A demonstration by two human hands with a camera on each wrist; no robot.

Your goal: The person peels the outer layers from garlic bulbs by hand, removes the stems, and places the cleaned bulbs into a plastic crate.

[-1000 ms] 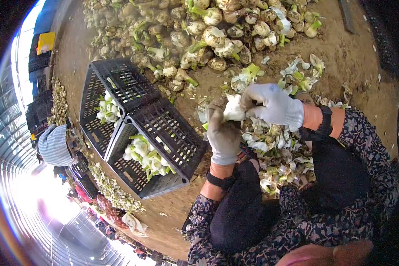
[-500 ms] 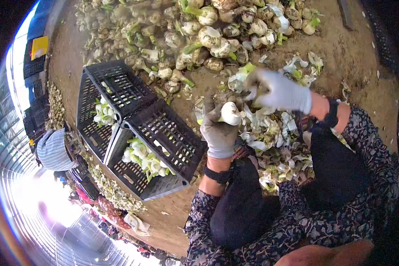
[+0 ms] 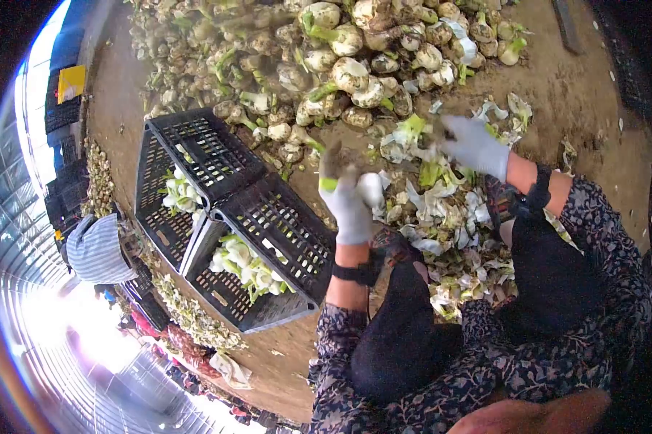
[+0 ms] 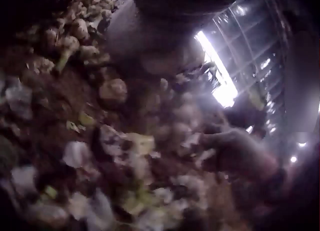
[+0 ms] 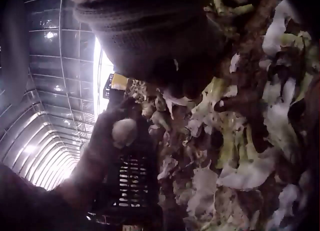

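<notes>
My gloved left hand [image 3: 349, 206] holds a peeled white garlic bulb [image 3: 371, 190], its green stem showing on the far side of the fingers. In the right wrist view the same bulb looks round and pale, up against the left hand [image 5: 102, 136]. My gloved right hand [image 3: 474, 147] is apart from the bulb, over loose peelings [image 3: 449, 210], with thumb and fingers parted in the head view. Dirt darkens the glove fingertips. The left wrist view is dim and blurred, the glove filling its top.
Two black plastic crates [image 3: 275, 224] stand to the left, with peeled garlic [image 3: 243, 264] inside. A large heap of unpeeled bulbs [image 3: 290, 65] lies ahead on the brown ground. Another person in a striped head cover [image 3: 100, 249] is at far left, beside more garlic.
Both hands worked together at the bulb, then drew apart. The right hand moved away right over the peelings. The left hand shifted slightly left with the bulb, turning it.
</notes>
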